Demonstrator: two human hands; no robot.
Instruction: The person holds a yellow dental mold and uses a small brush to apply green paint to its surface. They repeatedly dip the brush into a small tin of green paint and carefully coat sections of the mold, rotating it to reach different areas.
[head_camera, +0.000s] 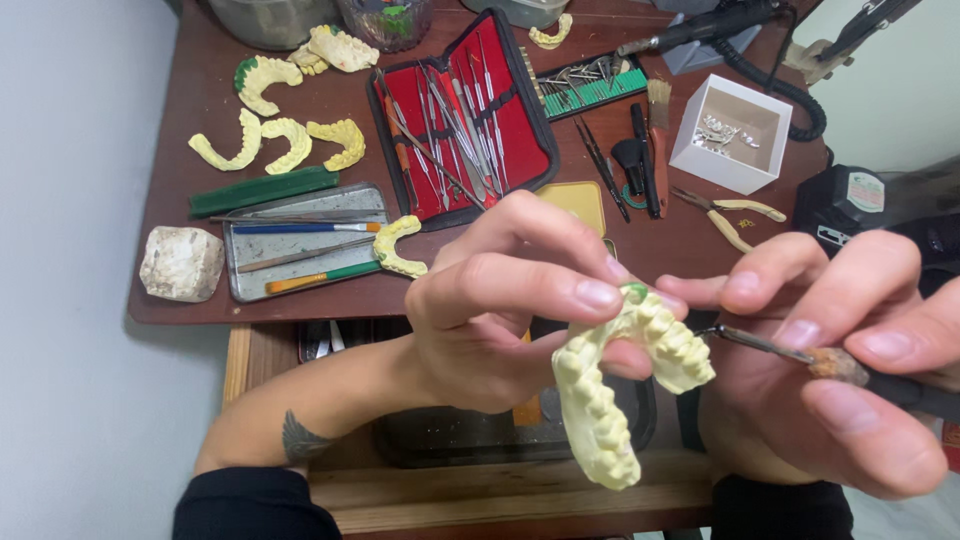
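Dental cast (610, 400), pale yellow arch, held above desk edge (300, 310), left hand (490, 320) fingers pinching it. Right hand (850, 360) fingers pinch carving tool (790, 352), tip touching cast's right end. Likely best: steady grip, light short strokes.

We are at a small dental technician's workbench, a home-style lab corner against a plain wall. The brown wooden table (200, 110) is strewn with yellow plaster dental casts (283, 143). We see an open red case of metal hand instruments (460, 115), a steel tray of wax carvers (300, 240), a green bur holder (590, 88), a rotary handpiece (700, 28) and a white box of metal parts (735, 130).
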